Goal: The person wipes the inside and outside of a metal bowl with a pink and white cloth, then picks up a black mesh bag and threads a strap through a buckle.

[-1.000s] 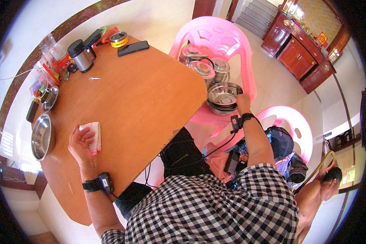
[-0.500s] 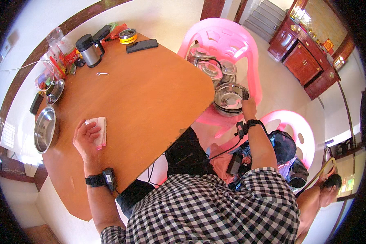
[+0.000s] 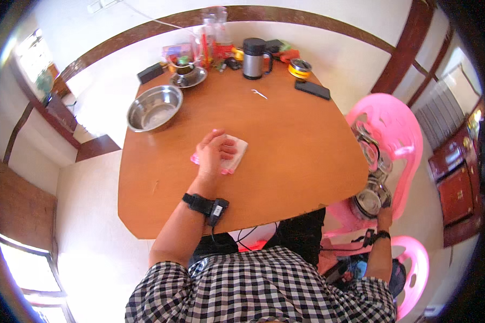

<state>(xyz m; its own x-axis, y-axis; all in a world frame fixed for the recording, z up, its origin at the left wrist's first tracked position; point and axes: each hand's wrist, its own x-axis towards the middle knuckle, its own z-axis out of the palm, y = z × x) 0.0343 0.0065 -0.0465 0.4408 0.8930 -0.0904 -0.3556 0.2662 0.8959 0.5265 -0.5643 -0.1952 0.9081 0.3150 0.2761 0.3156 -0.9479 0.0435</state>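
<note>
My left hand rests on the table over a folded white cloth with pink edges. Its fingers are loosely curled and apart, not gripping the cloth. Off to the right and lower than the tabletop, my right hand is closed at the rim of a shiny steel basin. This basin sits on the seat of a pink plastic chair, apparently stacked on others. Lidded steel pots stand behind it on the same seat, partly hidden by the table edge.
On the brown table are a large steel bowl, a smaller steel dish, a steel mug, a yellow-banded tin, a black phone and a small white item. A second pink chair holds clothes.
My view has swung left, so the table sits more centrally. My left hand now lies over the cloth rather than beside it. My right hand stays at the basin.
</note>
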